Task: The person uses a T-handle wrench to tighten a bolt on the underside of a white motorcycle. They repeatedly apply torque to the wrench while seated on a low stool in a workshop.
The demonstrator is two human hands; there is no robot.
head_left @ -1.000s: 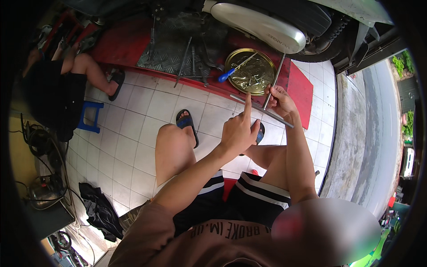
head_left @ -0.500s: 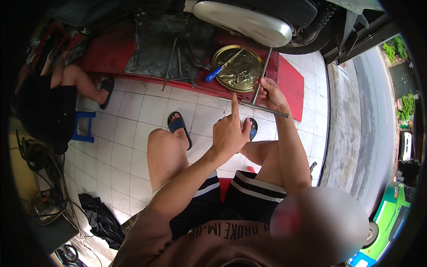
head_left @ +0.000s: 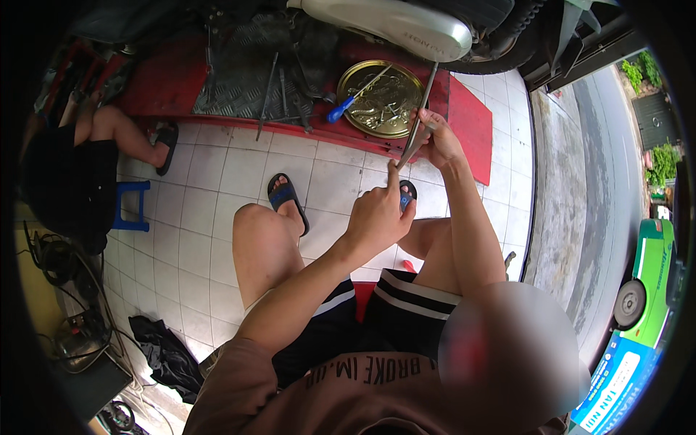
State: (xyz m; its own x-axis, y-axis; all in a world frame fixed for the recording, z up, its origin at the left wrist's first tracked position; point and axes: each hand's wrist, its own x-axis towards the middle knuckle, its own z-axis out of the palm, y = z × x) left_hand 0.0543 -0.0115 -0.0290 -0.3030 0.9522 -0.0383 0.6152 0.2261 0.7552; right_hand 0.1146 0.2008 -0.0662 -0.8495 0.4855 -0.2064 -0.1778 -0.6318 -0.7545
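My right hand (head_left: 444, 143) is closed around a steel T-handle wrench (head_left: 428, 98), near where its shaft meets the crossbar. The shaft slants up toward the silver motorcycle cover (head_left: 391, 25); whether its far tip touches anything cannot be made out. My left hand (head_left: 377, 217) holds nothing; its index finger stretches out to the near end of the crossbar and appears to touch it, the other fingers bent. Just beyond the hands lies a round gold-coloured tray (head_left: 384, 135) with small metal parts (head_left: 391, 109) in it. A blue-handled screwdriver (head_left: 339, 113) rests across its rim.
The tray sits on a red platform (head_left: 471, 138) with a dark metal plate (head_left: 239, 94). Long tools (head_left: 267, 94) lie left of the tray. A person (head_left: 123, 138) sits at far left near a blue stool (head_left: 133, 206). Cables and black cloth (head_left: 163, 355) are at lower left.
The wrench has turned, so its crossbar now points toward me. My left index finger has come up to the crossbar's end. Outside, a green and blue bus has moved further into view.
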